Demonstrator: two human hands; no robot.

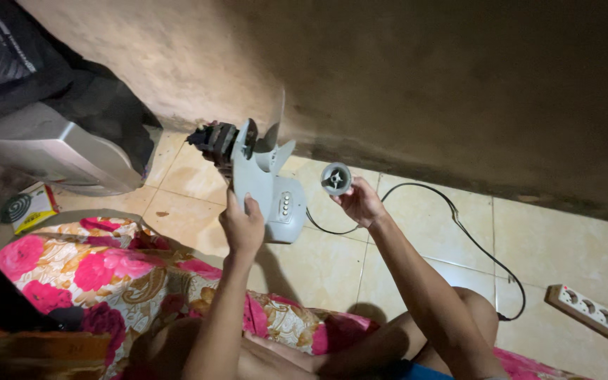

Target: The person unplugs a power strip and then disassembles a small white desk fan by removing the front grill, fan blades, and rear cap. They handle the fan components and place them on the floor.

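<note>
Pale floor tiles (416, 260) run under a rough brown wall (423, 77) in dim light. At the far left a grey appliance casing (51, 151) leans with dark cloth over it, and a small printed box (31, 207) lies on the floor just below it. Nearer, along the left and bottom edge, a flowered pink fabric (100, 271) covers a cushion or mattress, with a dark flat object (1, 299) resting on it.

Right of that, the left hand (242, 226) is closed around the lower edge of a grey fan body (265, 186), gripping it from below so the body stands above the hand. A dark motor (212, 141) projects from the top of the body toward the left, and a row of small buttons shows on the base just right of the hand.

Further right, the right hand (362, 204) holds a small round grey cap (336, 178) in its fingertips; the cap sits at the upper left of the hand, just beside the fan body but apart from it.

A black cord (459, 225) loops from the base across the tiles to the right, and a white power strip (592, 313) lies at the near right edge. The person's bare knee shows below the right forearm.
</note>
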